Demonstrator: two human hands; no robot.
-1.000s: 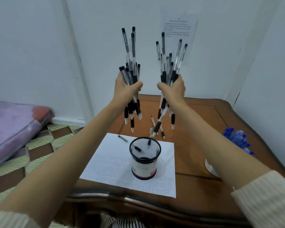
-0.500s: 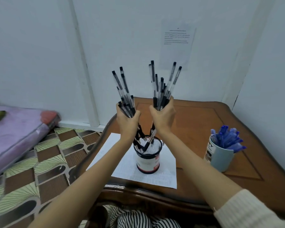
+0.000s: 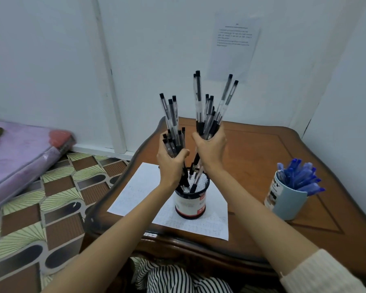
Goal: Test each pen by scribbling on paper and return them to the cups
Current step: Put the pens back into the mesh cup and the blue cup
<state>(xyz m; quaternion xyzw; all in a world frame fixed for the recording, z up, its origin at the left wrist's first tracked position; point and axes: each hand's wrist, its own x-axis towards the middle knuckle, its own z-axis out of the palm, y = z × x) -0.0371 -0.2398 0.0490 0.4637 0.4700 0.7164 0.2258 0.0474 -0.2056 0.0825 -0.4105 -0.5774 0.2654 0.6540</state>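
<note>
Left grip (image 3: 171, 166) & right grip (image 3: 210, 149), high in the air 1 s ago, now sit low over the mesh cup (image 3: 191, 203) on paper (image 3: 133, 193), desk (image 3: 262, 144) centre. Each clenches a bunch of black pens (image 3: 198, 98); lower tips enter cup, so return looks underway.

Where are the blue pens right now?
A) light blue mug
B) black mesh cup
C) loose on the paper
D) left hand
A: the blue pens stand in the light blue mug, right of the paper; the left hand and right hand grip black pens.
</note>
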